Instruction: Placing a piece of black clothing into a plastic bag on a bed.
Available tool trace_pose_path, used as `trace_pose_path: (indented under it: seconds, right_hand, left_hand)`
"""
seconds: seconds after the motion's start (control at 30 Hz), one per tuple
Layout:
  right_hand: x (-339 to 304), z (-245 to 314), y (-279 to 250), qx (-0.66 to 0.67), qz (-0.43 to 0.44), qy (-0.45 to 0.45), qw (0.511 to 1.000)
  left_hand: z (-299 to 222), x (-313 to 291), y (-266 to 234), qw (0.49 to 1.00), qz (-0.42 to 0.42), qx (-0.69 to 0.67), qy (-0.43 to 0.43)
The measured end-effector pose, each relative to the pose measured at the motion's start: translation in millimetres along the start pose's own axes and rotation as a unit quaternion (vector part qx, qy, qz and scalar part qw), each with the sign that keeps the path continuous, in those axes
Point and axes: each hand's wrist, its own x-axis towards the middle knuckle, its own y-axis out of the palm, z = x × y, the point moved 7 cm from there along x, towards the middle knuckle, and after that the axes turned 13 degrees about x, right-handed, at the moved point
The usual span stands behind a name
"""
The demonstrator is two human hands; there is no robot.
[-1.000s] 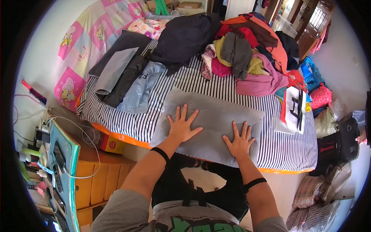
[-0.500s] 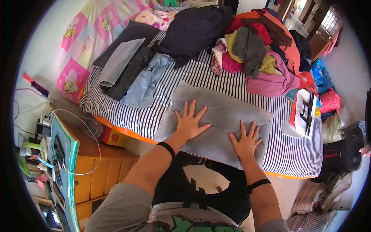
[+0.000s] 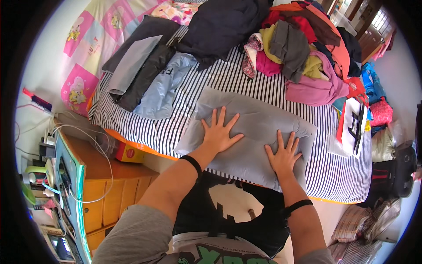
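A flat frosted plastic bag (image 3: 250, 119) with something grey inside lies near the front edge of the striped bed (image 3: 184, 127). My left hand (image 3: 220, 134) rests on the bag's left half, palm down and fingers spread. On its right half my right hand (image 3: 282, 154) also lies flat, fingers apart. Neither hand grips anything. Shallow creases run across the bag around my fingers. Further back on the left are a pale blue plastic package (image 3: 165, 90), a dark rolled package (image 3: 143, 79) and a grey frosted bag (image 3: 134, 64), side by side.
A dark garment (image 3: 224, 33) and a heap of mixed clothes (image 3: 303, 48) cover the far bed. White packaging with a black handle (image 3: 351, 123) sits at the right. A wooden desk (image 3: 110, 189) with cables stands at left, bundled bags (image 3: 351, 222) at lower right.
The whole view has shifted slightly. Both hands stay spread flat on the bag, in nearly the same places.
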Motion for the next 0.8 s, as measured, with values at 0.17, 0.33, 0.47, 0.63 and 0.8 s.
trace_pose_path:
  seconds: [0.17, 0.33, 0.47, 0.63, 0.8]
  right_hand:
    - [6, -4, 6, -0.010, 0.002, 0.005, 1.000]
    - [10, -5, 7, -0.003, 0.007, 0.006, 1.000]
    - [12, -4, 10, -0.003, 0.008, 0.007, 1.000]
    - [13, -5, 8, 0.002, 0.009, 0.011, 1.000]
    - [13, -5, 10, -0.001, 0.011, 0.014, 1.000]
  left_hand:
    - [-2, 5, 5, 1.000, 0.009, 0.000, 0.000]
    - [-2, 9, 6, 1.000, 0.010, 0.000, 0.003]
    - [-2, 11, 8, 1.000, 0.013, 0.004, -0.001]
    - [-3, 13, 8, 1.000, 0.020, 0.003, -0.001]
    - [-3, 13, 9, 1.000, 0.022, 0.007, -0.003]
